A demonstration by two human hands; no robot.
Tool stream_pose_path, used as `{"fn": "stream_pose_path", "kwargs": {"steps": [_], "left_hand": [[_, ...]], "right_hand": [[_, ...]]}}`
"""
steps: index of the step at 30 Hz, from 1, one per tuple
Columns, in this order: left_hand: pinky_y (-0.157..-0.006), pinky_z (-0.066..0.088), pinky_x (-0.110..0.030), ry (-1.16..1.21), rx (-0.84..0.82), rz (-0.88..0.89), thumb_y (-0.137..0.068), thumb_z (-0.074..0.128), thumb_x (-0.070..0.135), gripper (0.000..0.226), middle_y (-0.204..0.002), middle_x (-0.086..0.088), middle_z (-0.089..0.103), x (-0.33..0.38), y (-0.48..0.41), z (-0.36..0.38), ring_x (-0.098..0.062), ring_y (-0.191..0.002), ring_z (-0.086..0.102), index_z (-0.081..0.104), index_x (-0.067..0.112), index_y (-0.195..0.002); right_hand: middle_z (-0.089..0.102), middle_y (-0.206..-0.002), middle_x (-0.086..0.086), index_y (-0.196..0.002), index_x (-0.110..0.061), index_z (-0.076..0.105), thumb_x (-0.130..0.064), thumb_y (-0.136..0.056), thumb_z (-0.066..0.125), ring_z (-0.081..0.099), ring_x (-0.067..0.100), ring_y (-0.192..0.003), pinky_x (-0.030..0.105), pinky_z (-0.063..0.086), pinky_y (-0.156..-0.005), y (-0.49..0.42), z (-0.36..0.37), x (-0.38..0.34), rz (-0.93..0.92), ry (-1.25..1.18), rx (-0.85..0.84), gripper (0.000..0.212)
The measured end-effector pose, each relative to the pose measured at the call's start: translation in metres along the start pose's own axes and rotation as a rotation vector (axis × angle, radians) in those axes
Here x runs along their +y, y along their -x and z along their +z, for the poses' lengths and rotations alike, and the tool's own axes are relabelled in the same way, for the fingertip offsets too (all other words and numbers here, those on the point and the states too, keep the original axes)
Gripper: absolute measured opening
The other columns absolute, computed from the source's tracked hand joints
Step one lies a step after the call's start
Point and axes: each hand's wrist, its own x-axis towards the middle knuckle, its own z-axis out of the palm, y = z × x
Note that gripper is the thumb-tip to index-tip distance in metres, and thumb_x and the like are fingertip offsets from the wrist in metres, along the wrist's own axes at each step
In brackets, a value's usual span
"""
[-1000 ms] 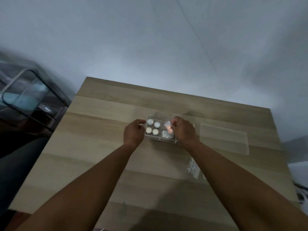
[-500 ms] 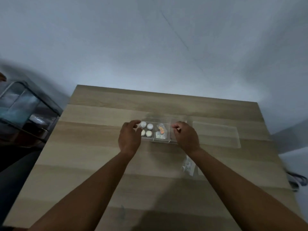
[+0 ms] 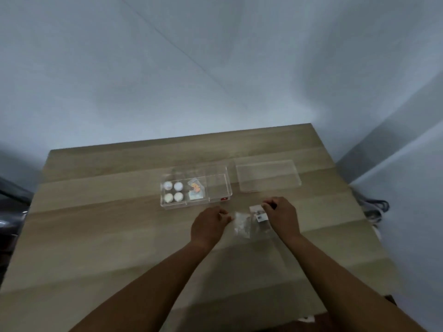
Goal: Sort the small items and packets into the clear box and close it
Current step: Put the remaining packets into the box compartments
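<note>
The clear box (image 3: 217, 201) lies open on the wooden table. Its left compartment holds several white round items (image 3: 173, 192), its middle one holds colourful packets (image 3: 196, 189), and its right one is bare. The clear lid (image 3: 267, 174) lies flat to the box's right. In front of the box lie a clear packet (image 3: 242, 224) and a small labelled packet (image 3: 258, 213). My left hand (image 3: 208, 226) pinches the clear packet's left edge. My right hand (image 3: 282, 216) pinches the small labelled packet at its top.
The table (image 3: 119, 236) ends at the pale wall behind the box. Dark cables (image 3: 375, 207) lie on the floor past the table's right edge. A dark object sits off the left edge (image 3: 9, 212).
Both hands have left the box's ends and moved down and right to the loose packets in front of it. The camera has turned right.
</note>
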Motion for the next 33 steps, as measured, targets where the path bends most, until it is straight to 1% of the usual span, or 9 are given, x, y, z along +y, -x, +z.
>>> {"fn": "stream_pose_path", "kwargs": {"steps": [3,6,10,16,20,24,27,29,33], "left_hand": [[-0.078,0.045,-0.033,-0.075,-0.092,-0.016,-0.087,0.059,0.053,0.042,-0.115,-0.004,0.065,0.011,0.000,0.020,-0.024,-0.108,0.061,0.064,0.019,-0.111],[-0.082,0.048,-0.038,-0.110,-0.081,-0.069,-0.086,0.061,0.053,0.047,-0.117,-0.007,0.060,0.018,0.001,0.033,-0.027,-0.108,0.061,0.057,0.017,-0.116],[-0.088,0.050,-0.038,-0.076,-0.087,-0.154,-0.088,0.064,0.037,0.036,-0.120,-0.011,0.062,0.022,-0.001,0.043,-0.029,-0.108,0.063,0.057,0.015,-0.115],[-0.087,0.055,-0.041,-0.090,-0.137,-0.150,-0.083,0.067,0.033,0.025,-0.111,-0.010,0.068,0.021,-0.004,0.042,-0.025,-0.099,0.067,0.072,0.017,-0.103],[-0.085,0.056,-0.040,-0.108,-0.144,-0.120,-0.081,0.071,0.032,0.022,-0.107,-0.008,0.068,0.020,-0.001,0.038,-0.024,-0.096,0.067,0.071,0.018,-0.099],[-0.077,0.051,-0.032,-0.036,-0.127,-0.149,-0.075,0.075,0.028,0.014,-0.100,-0.002,0.073,0.014,0.001,0.028,-0.020,-0.093,0.067,0.066,0.026,-0.086],[-0.077,0.051,-0.030,0.066,-0.119,-0.179,-0.068,0.081,0.026,0.019,-0.097,0.000,0.075,0.010,-0.001,0.019,-0.018,-0.091,0.068,0.069,0.025,-0.083],[-0.076,0.053,-0.031,0.139,-0.114,-0.194,-0.068,0.084,0.025,0.020,-0.094,0.000,0.075,0.008,-0.001,0.010,-0.016,-0.086,0.068,0.071,0.024,-0.083],[-0.052,0.049,-0.023,0.274,-0.097,-0.164,-0.075,0.082,0.023,0.020,-0.088,-0.001,0.073,0.012,-0.006,-0.012,-0.009,-0.067,0.064,0.064,0.025,-0.083]], "right_hand": [[0.070,-0.106,0.011,-0.101,-0.015,0.073,-0.027,-0.085,0.063,0.065,0.024,-0.095,0.027,0.046,-0.080,0.007,0.000,0.012,0.089,0.003,-0.026,0.022],[0.066,-0.112,0.018,-0.108,-0.009,0.070,-0.028,-0.084,0.065,0.061,0.031,-0.105,0.034,0.048,-0.087,0.012,0.002,0.017,0.138,0.044,-0.062,0.032],[0.063,-0.101,0.024,-0.090,0.000,0.063,-0.032,-0.083,0.065,0.057,0.036,-0.101,0.040,0.047,-0.083,0.019,0.007,0.019,0.154,0.133,-0.074,0.033],[0.063,-0.110,0.018,-0.104,-0.007,0.061,-0.030,-0.080,0.065,0.056,0.034,-0.106,0.036,0.044,-0.088,0.024,0.015,0.013,0.181,0.156,-0.090,0.034],[0.069,-0.103,0.014,-0.095,-0.012,0.069,-0.027,-0.073,0.072,0.062,0.032,-0.100,0.035,0.051,-0.083,0.025,0.014,0.013,0.290,0.030,-0.070,0.027],[0.073,-0.087,0.015,-0.076,-0.011,0.071,-0.024,-0.069,0.077,0.068,0.029,-0.084,0.028,0.044,-0.067,0.022,0.014,0.015,0.322,-0.061,-0.105,0.016],[0.070,-0.075,0.015,-0.074,-0.004,0.071,-0.022,-0.071,0.079,0.065,0.027,-0.074,0.028,0.041,-0.064,0.021,0.013,0.019,0.352,-0.178,-0.109,0.020],[0.065,-0.068,0.013,-0.067,-0.006,0.069,-0.020,-0.076,0.077,0.060,0.024,-0.067,0.031,0.041,-0.064,0.020,0.012,0.021,0.363,-0.252,-0.118,0.018],[0.062,-0.066,0.015,-0.058,-0.010,0.062,-0.011,-0.087,0.063,0.057,0.023,-0.066,0.033,0.041,-0.066,0.018,0.012,0.025,0.396,-0.361,-0.101,0.028]]}}
